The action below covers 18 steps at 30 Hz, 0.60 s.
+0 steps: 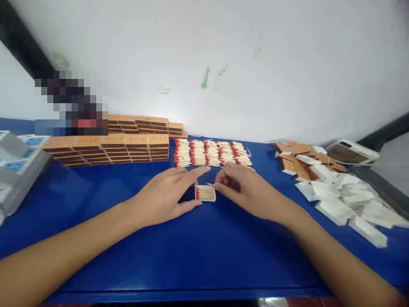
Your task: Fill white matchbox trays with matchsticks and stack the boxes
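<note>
A small white matchbox tray point(196, 198) lies on the blue table, with red-tipped matches point(206, 194) in it, their heads to the left. My left hand point(168, 192) grips the tray from its left side: the thumb is at the near edge, some fingers are behind it, and the index finger stretches out above. At the tray's far right corner, my right hand point(244, 187) pinches a single match point(208, 184), its red head pointing left. Just beyond both hands, loose matches point(211, 152) lie in several rows, heads mostly to the left.
Stacked orange-brown matchboxes point(128, 147) stand at the back left. A grey-white box point(25, 170) is at the far left. To the right lie orange box sleeves point(298, 155), a heap of white trays point(351, 200) and a white device point(351, 152). A white wall point(243, 64) rises behind.
</note>
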Motion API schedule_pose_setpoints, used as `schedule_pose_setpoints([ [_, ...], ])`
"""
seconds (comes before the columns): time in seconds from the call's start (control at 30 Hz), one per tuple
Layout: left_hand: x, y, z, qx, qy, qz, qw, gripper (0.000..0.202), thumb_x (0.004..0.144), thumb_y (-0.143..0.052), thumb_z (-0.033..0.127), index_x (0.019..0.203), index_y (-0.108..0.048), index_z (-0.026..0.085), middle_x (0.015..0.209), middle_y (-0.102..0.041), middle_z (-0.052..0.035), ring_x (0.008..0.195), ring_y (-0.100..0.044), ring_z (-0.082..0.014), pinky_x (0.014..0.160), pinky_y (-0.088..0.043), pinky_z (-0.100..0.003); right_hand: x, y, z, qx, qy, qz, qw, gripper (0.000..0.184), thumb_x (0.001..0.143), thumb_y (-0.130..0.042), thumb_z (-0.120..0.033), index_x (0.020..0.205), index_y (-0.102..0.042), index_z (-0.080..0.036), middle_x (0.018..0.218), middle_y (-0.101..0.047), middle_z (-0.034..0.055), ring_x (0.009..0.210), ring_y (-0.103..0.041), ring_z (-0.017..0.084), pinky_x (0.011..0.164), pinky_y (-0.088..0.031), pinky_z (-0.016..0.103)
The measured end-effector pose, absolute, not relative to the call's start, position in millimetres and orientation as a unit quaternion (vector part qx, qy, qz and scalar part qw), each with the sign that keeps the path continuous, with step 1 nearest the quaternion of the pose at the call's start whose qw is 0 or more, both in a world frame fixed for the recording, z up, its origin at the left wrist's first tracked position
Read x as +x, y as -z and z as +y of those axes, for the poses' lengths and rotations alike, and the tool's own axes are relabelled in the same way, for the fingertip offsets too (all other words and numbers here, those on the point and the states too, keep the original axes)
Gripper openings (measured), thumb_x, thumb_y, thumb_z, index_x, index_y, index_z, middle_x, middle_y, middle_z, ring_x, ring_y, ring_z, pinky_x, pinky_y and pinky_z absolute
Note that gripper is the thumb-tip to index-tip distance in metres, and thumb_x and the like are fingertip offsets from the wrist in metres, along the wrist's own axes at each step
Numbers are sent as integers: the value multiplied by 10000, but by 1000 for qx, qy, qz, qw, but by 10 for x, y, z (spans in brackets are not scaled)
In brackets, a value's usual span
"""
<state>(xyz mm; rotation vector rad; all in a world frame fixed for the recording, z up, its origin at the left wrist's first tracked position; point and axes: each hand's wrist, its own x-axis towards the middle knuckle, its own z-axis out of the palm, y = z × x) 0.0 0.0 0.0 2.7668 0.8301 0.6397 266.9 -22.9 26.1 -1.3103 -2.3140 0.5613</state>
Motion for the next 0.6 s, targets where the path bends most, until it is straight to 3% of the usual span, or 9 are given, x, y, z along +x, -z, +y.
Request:
schedule_pose_setpoints([
  [0.37,16,-12,-7,932,-222,273,86,721,998,-712,388,1598,-330,271,1144,-743,-31,1118,-709,-256,1050,-555,-443,2736,-207,-175,-496,-117,-826,240,61,1007,-622,-221,957,-656,-210,851,-621,15,747,-564,167,677,-415,301],
  [0.6,7,-20,-9,933,-220,272,86,710,1009,-698,400,1603,-331,266,1179,-740,-30,1131,-703,-254,1013,-572,-431,3097,-52,134,-543,-53,-812,206,83,981,-609,-211,946,-682,-195,881,-635,52,754,-569,192,693,-411,324],
])
